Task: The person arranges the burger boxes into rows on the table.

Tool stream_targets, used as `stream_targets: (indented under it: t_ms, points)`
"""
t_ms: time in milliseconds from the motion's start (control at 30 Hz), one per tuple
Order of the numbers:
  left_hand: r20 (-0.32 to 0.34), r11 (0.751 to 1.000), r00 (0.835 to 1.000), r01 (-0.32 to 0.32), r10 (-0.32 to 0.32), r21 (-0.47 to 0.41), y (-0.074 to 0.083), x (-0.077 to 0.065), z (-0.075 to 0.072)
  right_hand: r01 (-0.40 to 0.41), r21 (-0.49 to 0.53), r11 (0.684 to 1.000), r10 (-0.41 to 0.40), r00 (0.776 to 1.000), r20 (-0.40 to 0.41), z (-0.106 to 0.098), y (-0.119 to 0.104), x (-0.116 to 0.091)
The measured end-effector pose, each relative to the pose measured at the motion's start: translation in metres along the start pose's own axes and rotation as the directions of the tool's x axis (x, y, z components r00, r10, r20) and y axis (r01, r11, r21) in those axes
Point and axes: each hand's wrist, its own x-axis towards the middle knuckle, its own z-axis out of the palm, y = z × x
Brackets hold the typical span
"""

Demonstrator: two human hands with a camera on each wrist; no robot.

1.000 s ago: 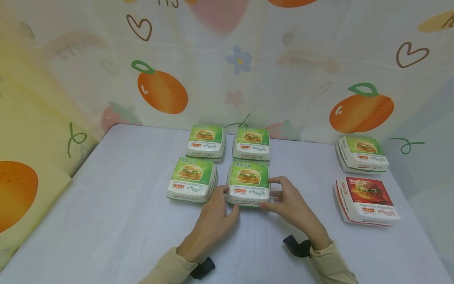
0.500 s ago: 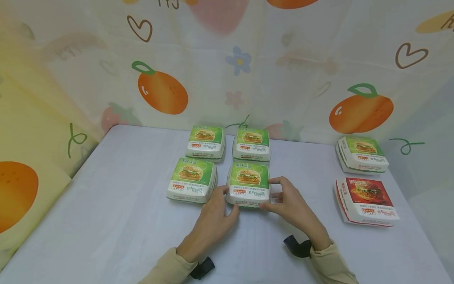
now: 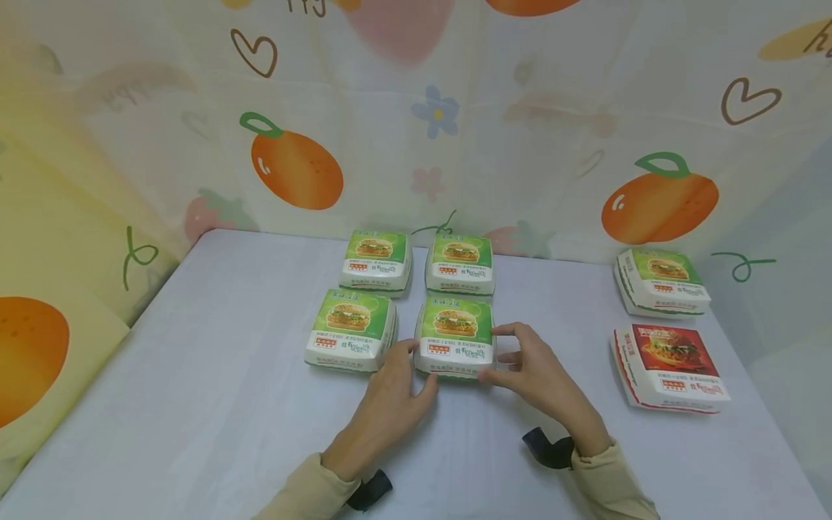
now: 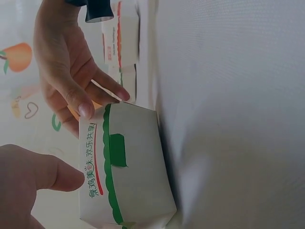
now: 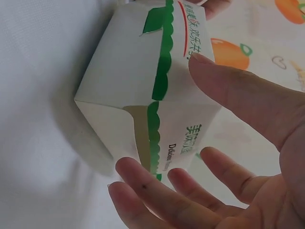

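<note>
A green-and-white burger box (image 3: 455,338) stands front centre, a burger picture on its lid. My left hand (image 3: 390,393) holds it from the left, fingers along its side and thumb (image 4: 62,172) by the lid's front edge. From the other side my right hand (image 3: 536,372) holds the same box, thumb (image 5: 224,81) at the front corner and fingers spread along the right side. In the left wrist view the box's front face shows its green tab. Close beside my left fingers sits another green burger box (image 3: 351,328).
Behind stand two more green burger boxes, one at left (image 3: 375,261) and one at right (image 3: 459,263). Far right are a green burger box (image 3: 661,282) and a red burger box (image 3: 671,367). A fruit-print cloth (image 3: 364,159) hangs behind the white table (image 3: 195,404).
Both hands stay around the front centre burger box, almost still. The boxes keep their places; the view shifts very slightly.
</note>
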Motion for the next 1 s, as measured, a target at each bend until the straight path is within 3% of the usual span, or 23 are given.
stream_targets:
  t_ms: [433,633,1000]
  points:
    - [-0.052,0.994,0.994,-0.093,0.096,0.057,0.002,-0.002,-0.001,-0.029,-0.015,0.999,0.029,1.000,0.012,-0.008,-0.002,-0.004]
    - [-0.066,0.993,0.991,-0.113,0.115,0.038,0.004,-0.001,-0.003,-0.050,-0.020,0.999,0.050,0.999,-0.001,-0.013,-0.003,-0.005]
    - [-0.108,0.983,0.977,-0.179,0.182,0.044,0.005,-0.001,-0.008,-0.020,0.004,1.000,0.020,1.000,0.006,-0.019,-0.004,-0.008]
